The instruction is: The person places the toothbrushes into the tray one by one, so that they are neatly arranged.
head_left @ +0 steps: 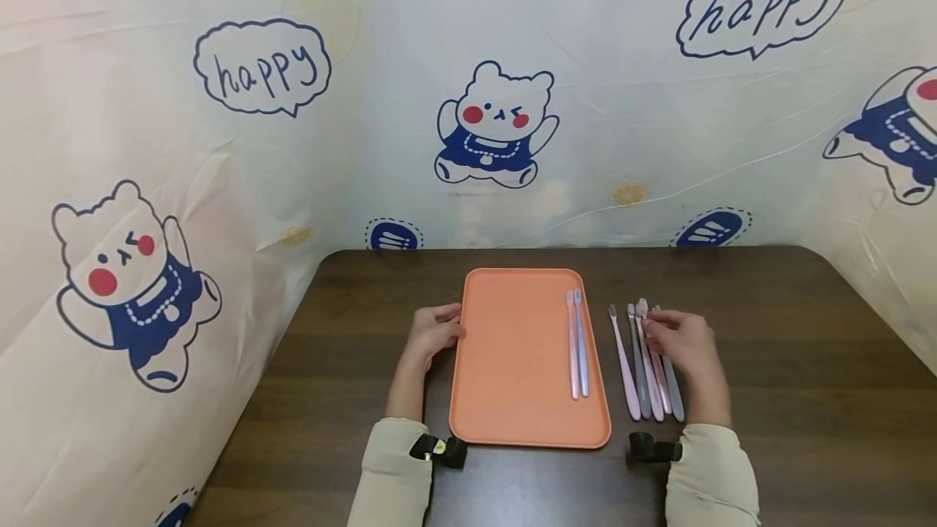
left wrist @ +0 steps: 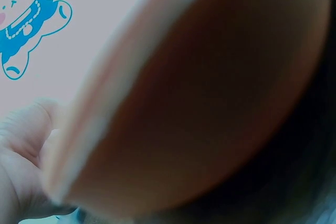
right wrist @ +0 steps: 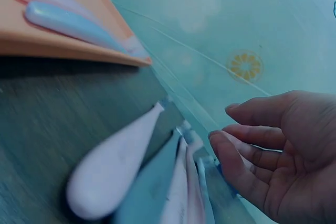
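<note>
An orange tray (head_left: 523, 356) lies on the table, carrying a pink toothbrush (head_left: 573, 348) and a blue toothbrush (head_left: 582, 348) side by side near its right edge. My left hand (head_left: 432, 333) grips the tray's left rim; in the left wrist view the underside of the tray hides part of the fingers. To the right of the tray lie several pink and grey toothbrushes, among them a pink one (head_left: 625, 364) at the left of the group. My right hand (head_left: 684, 340) is over their head ends, thumb and fingers bent and apart, with nothing visibly held between them.
The dark wooden table (head_left: 798, 348) extends on both sides of the tray. A light curtain (head_left: 622, 137) printed with bears and words stands behind and at the sides of the table. Both wrists carry black cameras, one at the right sleeve (head_left: 655, 449).
</note>
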Motion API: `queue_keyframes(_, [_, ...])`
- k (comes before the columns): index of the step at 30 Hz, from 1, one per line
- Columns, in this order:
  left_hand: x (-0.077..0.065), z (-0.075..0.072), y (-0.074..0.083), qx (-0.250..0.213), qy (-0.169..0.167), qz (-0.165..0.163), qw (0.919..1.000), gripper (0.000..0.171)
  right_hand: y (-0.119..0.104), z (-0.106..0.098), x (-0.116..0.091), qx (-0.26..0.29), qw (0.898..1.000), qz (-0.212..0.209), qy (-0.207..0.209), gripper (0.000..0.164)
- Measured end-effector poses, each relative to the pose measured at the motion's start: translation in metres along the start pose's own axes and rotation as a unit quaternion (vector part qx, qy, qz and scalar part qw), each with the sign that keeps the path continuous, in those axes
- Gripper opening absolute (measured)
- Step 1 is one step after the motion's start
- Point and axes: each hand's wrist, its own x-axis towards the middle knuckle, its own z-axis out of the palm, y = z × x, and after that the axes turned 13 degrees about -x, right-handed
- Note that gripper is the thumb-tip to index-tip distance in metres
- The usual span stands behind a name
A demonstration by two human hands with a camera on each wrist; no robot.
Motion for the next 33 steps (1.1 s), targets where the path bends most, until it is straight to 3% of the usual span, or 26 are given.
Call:
queue_keyframes(10, [0.001,0.000,-0.001,0.003,0.004,0.001,1.0000,0.055,0.015,-0.011,-0.001,0.010,0.999,0.031,-0.015,0.048])
queue_keyframes(19, [0.000,0.000,-0.002,-0.005,-0.001,0.011,0.9999,0.055,0.024,-0.015,0.000,-0.014,0.998,0.054,-0.019,0.048])
queue_keyframes(33, [-0.001,0.000,0.001,-0.007,-0.006,0.011,0.9999,0.056,0.026,-0.021,-0.001,-0.036,0.994,0.072,-0.075,0.055])
